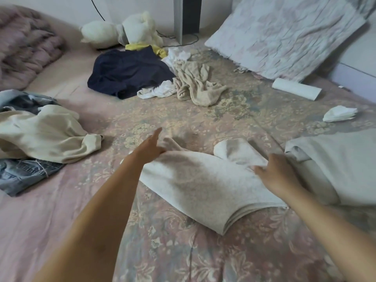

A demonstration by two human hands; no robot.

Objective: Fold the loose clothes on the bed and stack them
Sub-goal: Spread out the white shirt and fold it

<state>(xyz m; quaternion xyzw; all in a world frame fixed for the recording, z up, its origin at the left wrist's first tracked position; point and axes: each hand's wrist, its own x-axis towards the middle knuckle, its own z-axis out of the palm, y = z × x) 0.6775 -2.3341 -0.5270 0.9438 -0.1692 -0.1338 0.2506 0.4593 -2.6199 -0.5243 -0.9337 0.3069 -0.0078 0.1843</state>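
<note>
Far left, quilt: a bunched pink quilt (24, 45) is lying at the head of the bed (162, 251).
Left edge, loose pile: a cream top (44, 133) is sprawling unfolded over blue jeans (22, 174); a grey-blue garment (24, 98) is showing behind them.
Rear centre, loose pile: a navy garment (128, 72) is lying crumpled beside a beige garment (197, 84), with white pieces (160, 90) and a yellow item (146, 47) tangled among them; a white plush toy (122, 31) is sitting just behind.
Your left hand (151, 148): you are pinching the far left corner of the white garment (203, 186), with the forefinger pointing straight out beyond the cloth.
Task item: the white garment is lying in front of you near the middle of the bed, already doubled into layers, its stacked edges showing at the near corner; one sleeve (238, 151) is sticking out at its far right.
Your right hand (278, 174): you are reaching its fingers in at the base of that sleeve; whether they are gripping or only pressing cannot be told.
Right edge, stack: a folded grey garment (335, 167) is lying just beside your right hand.
Far right, oddments: a white roll (297, 90), a crumpled tissue (339, 113) and a tilted pale pillow (289, 35) are lying well apart from the work.
</note>
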